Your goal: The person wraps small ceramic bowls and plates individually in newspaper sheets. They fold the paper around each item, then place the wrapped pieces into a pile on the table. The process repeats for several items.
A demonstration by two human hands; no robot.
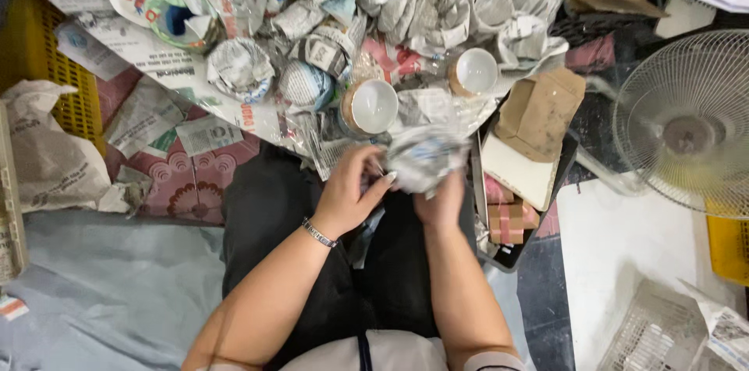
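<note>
Both hands meet over the lap on a crumpled newspaper bundle (425, 156), which looks to be wrapped round some small object, though the motion blur there leaves its contents unclear. The right hand (441, 203) sits under and behind the bundle, its fingers curled up round the near side and largely hidden by the paper, so it carries the weight. The left hand (351, 188) comes in from the left side, its fingers (382, 178) drawn together and pinching the paper edge at the bundle's left flank; the thumb lies on top.

From the left fingertips the bundle lies to the right and slightly ahead, touching them. From the right fingers it lies directly above and ahead, resting in them. Its long axis runs roughly left to right, across the line between the two hands, so the right hand is the nearer and fuller hold, and the left works only the edge.

Just beyond the left fingertips stands an unwrapped white cup with a tan outside (370, 106), and a second such cup (473, 71) lies farther ahead of the right fingers. Past both, wrapped newspaper parcels (421, 4) are heaped. To the right of the right hand lies a flat brown cardboard piece (538, 110).
</note>
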